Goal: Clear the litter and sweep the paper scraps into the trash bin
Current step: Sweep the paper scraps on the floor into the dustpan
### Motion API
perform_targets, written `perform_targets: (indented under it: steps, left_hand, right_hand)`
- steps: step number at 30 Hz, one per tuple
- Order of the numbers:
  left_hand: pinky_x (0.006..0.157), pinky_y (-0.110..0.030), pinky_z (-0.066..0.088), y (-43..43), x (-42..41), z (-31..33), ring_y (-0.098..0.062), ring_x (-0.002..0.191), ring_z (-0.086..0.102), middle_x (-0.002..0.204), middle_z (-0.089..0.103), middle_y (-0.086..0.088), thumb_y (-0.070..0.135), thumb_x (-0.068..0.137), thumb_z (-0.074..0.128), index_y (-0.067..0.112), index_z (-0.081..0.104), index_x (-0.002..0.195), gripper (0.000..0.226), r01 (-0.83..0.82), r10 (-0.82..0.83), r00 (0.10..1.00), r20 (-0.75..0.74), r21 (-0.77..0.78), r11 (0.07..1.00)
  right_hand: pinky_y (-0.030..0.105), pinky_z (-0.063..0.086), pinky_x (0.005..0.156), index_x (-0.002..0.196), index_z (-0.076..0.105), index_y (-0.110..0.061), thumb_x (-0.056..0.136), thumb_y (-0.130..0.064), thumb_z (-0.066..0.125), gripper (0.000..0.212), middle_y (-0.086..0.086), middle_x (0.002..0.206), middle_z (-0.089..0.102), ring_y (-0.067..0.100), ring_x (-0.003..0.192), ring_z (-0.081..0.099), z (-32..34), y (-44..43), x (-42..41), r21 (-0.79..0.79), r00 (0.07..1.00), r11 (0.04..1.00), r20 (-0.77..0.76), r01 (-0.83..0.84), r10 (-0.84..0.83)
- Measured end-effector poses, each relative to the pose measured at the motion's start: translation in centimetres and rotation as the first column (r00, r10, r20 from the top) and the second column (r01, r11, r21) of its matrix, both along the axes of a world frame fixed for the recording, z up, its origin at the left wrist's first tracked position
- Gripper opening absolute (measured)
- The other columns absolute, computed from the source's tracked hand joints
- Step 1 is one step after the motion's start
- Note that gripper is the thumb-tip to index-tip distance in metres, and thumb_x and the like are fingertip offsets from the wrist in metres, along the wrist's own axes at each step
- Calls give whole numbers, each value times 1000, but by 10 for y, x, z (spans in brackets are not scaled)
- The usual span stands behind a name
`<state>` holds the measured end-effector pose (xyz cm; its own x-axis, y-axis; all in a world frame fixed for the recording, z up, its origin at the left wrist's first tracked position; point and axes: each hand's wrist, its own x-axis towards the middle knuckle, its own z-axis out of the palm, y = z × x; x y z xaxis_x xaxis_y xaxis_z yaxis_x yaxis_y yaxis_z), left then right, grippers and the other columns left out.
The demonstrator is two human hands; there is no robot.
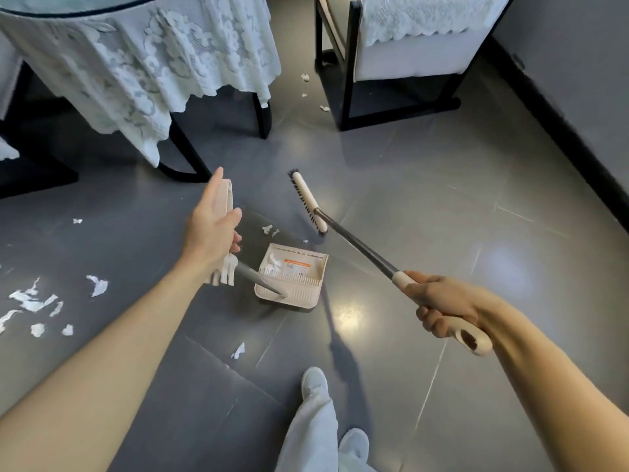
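Glossy grey floor tiles (425, 206), a smooth cream plastic dustpan (299, 294), torn white paper scraps (30, 301), a lace tablecloth (143, 63).

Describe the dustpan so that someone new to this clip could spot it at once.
Start at the lace-draped table and come down to the grey floor between the two hands. The dustpan sits there, held by the left hand through a long handle. It is the only beige tray, comb-toothed, with an orange label inside.
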<state>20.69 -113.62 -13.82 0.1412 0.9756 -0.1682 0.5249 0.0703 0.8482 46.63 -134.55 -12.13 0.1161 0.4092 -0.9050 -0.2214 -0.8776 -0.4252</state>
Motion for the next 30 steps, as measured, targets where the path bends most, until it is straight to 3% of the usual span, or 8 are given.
perform_targets:
  steps: [2,4,6,8,13,18,25,30]
  left_hand:
    - [39,-22,48,-17,-12,6,-6,46,58,133,43,14,4,92,52,44,36,145,68,-21,24,997,73,-39,999]
    - [36,-21,45,-34,-22,12,-7,46,59,109,58,4,4,91,54,42,41,140,63,-51,55,994,92,-43,998]
    - [32,-19,40,-50,-33,15,-6,39,53,81,58,-2,7,92,53,42,46,135,56,-108,109,992,60,-17,994]
    - [31,-18,36,-65,-47,15,-8,36,46,72,54,-3,10,93,51,43,49,131,51,-189,188,982,14,7,982]
    - [31,-17,35,-99,-94,13,-6,36,42,68,51,-3,16,96,47,54,48,123,47,-240,241,969,-59,31,970]
    - [31,-19,35,-117,-139,24,-18,45,42,68,50,-5,16,97,46,58,46,122,48,-164,172,976,-133,73,984]
    - [35,-20,34,-125,-229,32,-23,42,39,66,49,-8,15,96,49,66,49,110,53,-95,103,986,-134,66,993]
    - [39,-23,37,-124,-312,28,-23,44,39,67,49,-8,17,96,52,66,50,113,52,-50,55,990,-127,38,998]
  right_hand:
    - [14,30,32,92,52,-33,102,-21,42,18,1,51,38,8,35,30,-1,-17,-10,16,1000,1000,2,-2,2]
    - [16,31,32,90,52,-32,101,-20,44,19,1,51,39,8,36,33,-3,-35,-19,36,1000,999,20,-15,14]
    - [17,33,33,92,53,-32,101,-21,45,17,3,54,39,9,37,34,-5,-50,-28,49,998,998,52,-30,28]
    - [18,35,35,102,50,-32,101,-21,45,11,4,58,40,9,38,35,-9,-61,-37,63,995,997,89,-51,46]
    - [21,38,36,106,47,-26,100,-20,45,9,6,58,43,11,41,39,-28,-71,-63,79,976,986,177,-145,129]
    - [26,39,40,105,45,-21,100,-19,43,6,8,58,46,14,41,41,-54,-78,-98,18,945,969,223,-248,238]
    - [29,40,48,117,51,-18,96,-21,39,24,4,49,50,16,42,45,-75,-94,-187,-60,873,892,184,-448,451]
    - [21,37,40,110,54,-20,96,-26,43,19,-2,41,46,12,36,38,-60,-110,-260,-72,933,939,112,-337,343]
